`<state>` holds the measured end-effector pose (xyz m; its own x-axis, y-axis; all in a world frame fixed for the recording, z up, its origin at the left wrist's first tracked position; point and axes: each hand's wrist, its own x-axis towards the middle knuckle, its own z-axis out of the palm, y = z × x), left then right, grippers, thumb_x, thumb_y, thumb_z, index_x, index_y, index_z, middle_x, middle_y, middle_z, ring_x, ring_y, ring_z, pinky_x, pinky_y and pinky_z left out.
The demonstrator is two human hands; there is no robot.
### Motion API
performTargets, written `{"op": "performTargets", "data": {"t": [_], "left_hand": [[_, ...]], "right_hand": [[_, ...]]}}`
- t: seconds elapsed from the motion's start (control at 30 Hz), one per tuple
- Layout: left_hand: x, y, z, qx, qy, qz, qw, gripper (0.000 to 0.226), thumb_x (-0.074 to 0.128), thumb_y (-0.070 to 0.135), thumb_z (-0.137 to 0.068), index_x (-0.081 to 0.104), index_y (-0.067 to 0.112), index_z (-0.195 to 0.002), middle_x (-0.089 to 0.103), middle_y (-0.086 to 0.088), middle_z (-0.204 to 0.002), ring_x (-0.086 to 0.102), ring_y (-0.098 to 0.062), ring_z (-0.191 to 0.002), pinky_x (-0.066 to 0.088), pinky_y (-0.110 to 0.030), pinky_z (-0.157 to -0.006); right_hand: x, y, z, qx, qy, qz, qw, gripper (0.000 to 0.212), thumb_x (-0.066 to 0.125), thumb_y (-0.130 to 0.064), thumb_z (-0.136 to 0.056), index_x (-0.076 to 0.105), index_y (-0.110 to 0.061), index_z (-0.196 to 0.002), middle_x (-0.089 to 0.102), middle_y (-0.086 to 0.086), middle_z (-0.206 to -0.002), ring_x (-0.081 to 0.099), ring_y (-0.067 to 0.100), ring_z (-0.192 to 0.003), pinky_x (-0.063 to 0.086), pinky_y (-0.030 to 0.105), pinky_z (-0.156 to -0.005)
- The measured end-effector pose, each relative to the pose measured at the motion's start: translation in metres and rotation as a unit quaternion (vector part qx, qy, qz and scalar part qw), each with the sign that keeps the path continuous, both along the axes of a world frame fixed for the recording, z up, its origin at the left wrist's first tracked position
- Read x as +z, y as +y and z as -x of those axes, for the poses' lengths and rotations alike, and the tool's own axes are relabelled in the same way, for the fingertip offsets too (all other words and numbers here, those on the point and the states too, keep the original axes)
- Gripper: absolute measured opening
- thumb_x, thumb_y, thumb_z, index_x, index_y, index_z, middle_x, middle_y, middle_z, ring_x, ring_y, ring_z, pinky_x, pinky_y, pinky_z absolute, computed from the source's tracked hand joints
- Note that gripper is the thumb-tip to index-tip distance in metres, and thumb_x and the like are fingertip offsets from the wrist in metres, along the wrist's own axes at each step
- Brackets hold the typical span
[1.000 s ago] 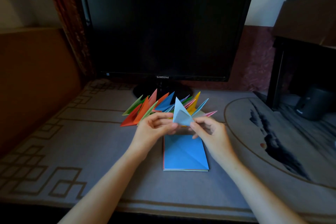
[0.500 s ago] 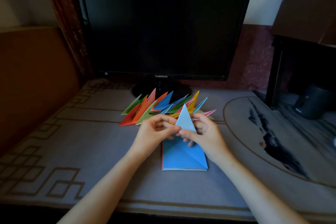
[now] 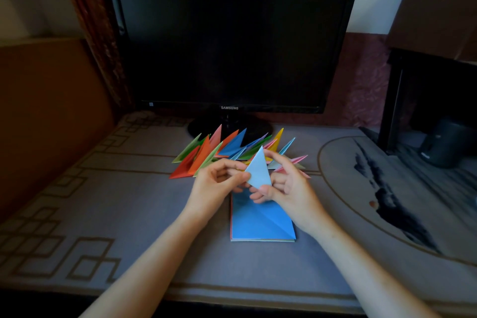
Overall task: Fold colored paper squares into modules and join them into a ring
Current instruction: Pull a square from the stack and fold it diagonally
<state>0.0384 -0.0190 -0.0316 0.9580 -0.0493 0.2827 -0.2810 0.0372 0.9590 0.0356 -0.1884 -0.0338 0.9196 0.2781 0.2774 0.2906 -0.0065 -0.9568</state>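
A light blue folded paper triangle [image 3: 258, 169] stands point-up in the air between both hands. My left hand [image 3: 219, 181] pinches its left edge. My right hand [image 3: 286, 186] holds it from the right, thumb at its lower corner and fingers curled behind. Directly below lies a stack of paper squares [image 3: 260, 222] with a creased blue sheet on top. Behind the hands, a fanned pile of folded modules [image 3: 206, 155] in red, orange, green, blue, yellow and pink rests on the table.
A black Samsung monitor [image 3: 229, 39] stands at the back, its round base [image 3: 201, 129] right behind the modules. The grey patterned tablecloth [image 3: 103, 214] covers the table. A dark shelf unit [image 3: 436, 72] with a small black speaker [image 3: 446, 144] stands at the right.
The light blue triangle has been folded narrower and turned more upright. My right hand moved in closer and now wraps behind it; my left hand stayed at its left edge.
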Motion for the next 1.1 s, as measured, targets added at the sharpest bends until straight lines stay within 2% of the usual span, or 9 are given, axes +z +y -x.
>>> {"op": "performTargets", "data": {"t": [0.1,0.33,0.5,0.57,0.63,0.73,0.87,0.97,1.1], "left_hand": [[0.001,0.0,0.001,0.004,0.0,0.019,1.0,0.011,0.069,0.002,-0.079,0.068,0.009,-0.087,0.07,0.0,-0.067,0.067,-0.01,-0.065,0.053,-0.018,-0.061],[0.001,0.0,0.002,0.005,-0.005,0.031,0.999,0.012,0.068,0.002,-0.079,0.069,0.009,-0.088,0.071,-0.001,-0.071,0.068,-0.014,-0.068,0.055,-0.02,-0.065],[0.001,-0.001,0.001,0.018,-0.004,0.039,0.999,0.012,0.065,-0.001,-0.082,0.069,0.008,-0.088,0.07,-0.001,-0.071,0.067,-0.012,-0.065,0.055,-0.021,-0.064],[0.001,0.0,-0.001,0.027,-0.01,0.046,0.999,0.015,0.062,0.0,-0.084,0.07,0.012,-0.088,0.071,0.0,-0.08,0.067,-0.012,-0.07,0.055,-0.023,-0.067],[0.001,0.001,-0.002,0.028,-0.021,0.023,0.999,0.018,0.062,0.002,-0.085,0.072,0.016,-0.087,0.071,0.005,-0.086,0.066,-0.01,-0.08,0.054,-0.024,-0.072],[0.0,0.001,0.001,0.012,-0.048,-0.041,0.998,0.016,0.066,0.009,-0.083,0.074,0.022,-0.088,0.072,0.004,-0.09,0.065,-0.011,-0.088,0.051,-0.026,-0.079],[0.002,-0.001,0.005,-0.011,-0.078,-0.062,0.995,0.021,0.072,0.008,-0.078,0.073,0.025,-0.09,0.072,0.005,-0.082,0.064,-0.006,-0.079,0.05,-0.018,-0.076],[0.003,-0.003,0.005,-0.004,-0.087,-0.063,0.994,0.025,0.075,0.007,-0.074,0.07,0.021,-0.094,0.069,0.005,-0.074,0.064,-0.005,-0.073,0.05,-0.016,-0.074],[0.004,-0.005,0.007,-0.01,-0.067,-0.046,0.997,0.026,0.074,0.02,-0.069,0.067,0.016,-0.093,0.07,0.007,-0.071,0.065,-0.005,-0.072,0.052,-0.018,-0.072]], "right_hand": [[0.001,0.001,0.002,0.013,0.004,0.008,1.0,0.073,0.054,0.011,-0.087,0.028,-0.036,-0.137,0.073,0.003,-0.088,0.071,0.027,-0.083,0.056,0.031,-0.076],[0.0,0.002,0.006,0.042,-0.002,0.023,0.999,0.085,0.051,0.012,-0.088,0.012,-0.043,-0.141,0.062,0.01,-0.119,0.068,0.028,-0.096,0.053,0.037,-0.088],[-0.002,-0.001,0.005,0.067,-0.009,0.039,0.997,0.085,0.052,0.009,-0.089,0.006,-0.036,-0.145,0.061,0.007,-0.12,0.066,0.023,-0.102,0.05,0.03,-0.091],[-0.002,-0.003,0.005,0.063,-0.011,0.044,0.997,0.081,0.06,-0.004,-0.086,0.013,-0.028,-0.148,0.063,0.005,-0.113,0.065,0.019,-0.102,0.049,0.03,-0.093],[0.001,-0.006,0.005,0.035,-0.014,0.033,0.999,0.073,0.067,-0.022,-0.08,0.031,-0.024,-0.143,0.064,0.005,-0.107,0.064,0.018,-0.096,0.05,0.029,-0.088],[0.008,-0.009,0.005,-0.029,-0.025,0.006,0.999,0.048,0.066,-0.038,-0.077,0.057,-0.02,-0.121,0.067,0.007,-0.102,0.064,0.014,-0.09,0.052,0.024,-0.068],[0.006,-0.008,0.001,-0.07,-0.02,0.042,0.997,0.008,0.075,-0.027,-0.077,0.07,-0.025,-0.084,0.071,-0.004,-0.082,0.063,0.008,-0.069,0.045,0.022,-0.051],[0.003,-0.005,0.001,-0.075,-0.014,0.061,0.995,0.016,0.071,-0.014,-0.08,0.069,-0.027,-0.071,0.07,-0.004,-0.072,0.063,0.011,-0.057,0.043,0.018,-0.049],[0.006,-0.004,0.0,-0.095,-0.037,0.042,0.994,0.015,0.068,-0.006,-0.082,0.068,-0.018,-0.073,0.069,-0.002,-0.068,0.065,0.014,-0.054,0.041,0.017,-0.046]]}}
